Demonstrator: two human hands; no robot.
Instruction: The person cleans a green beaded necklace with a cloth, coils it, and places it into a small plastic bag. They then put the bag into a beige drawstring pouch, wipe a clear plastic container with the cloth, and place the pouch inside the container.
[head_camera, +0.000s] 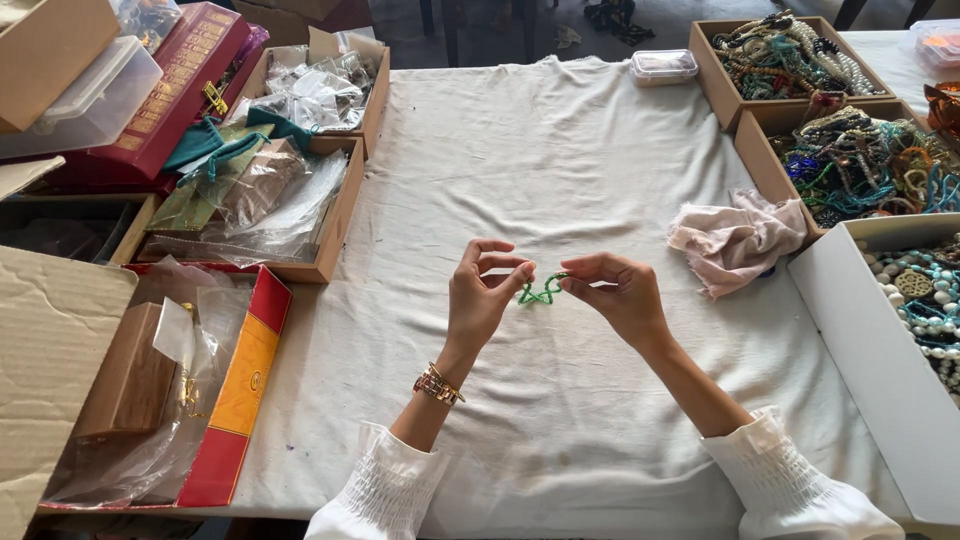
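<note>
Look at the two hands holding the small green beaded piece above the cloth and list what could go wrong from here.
1. The green beaded piece is pinched only between fingertips of the left hand and right hand; it might slip and drop onto the white cloth.
2. Pulling the hands apart could strain or snap its thread, scattering beads.
3. The open boxes of beads sit close on the right; a dropped piece could get mixed in.

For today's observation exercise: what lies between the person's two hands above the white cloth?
In the head view, a small green beaded strand spans the gap between the left hand and right hand, pinched by both. Below is bare white cloth.
</note>
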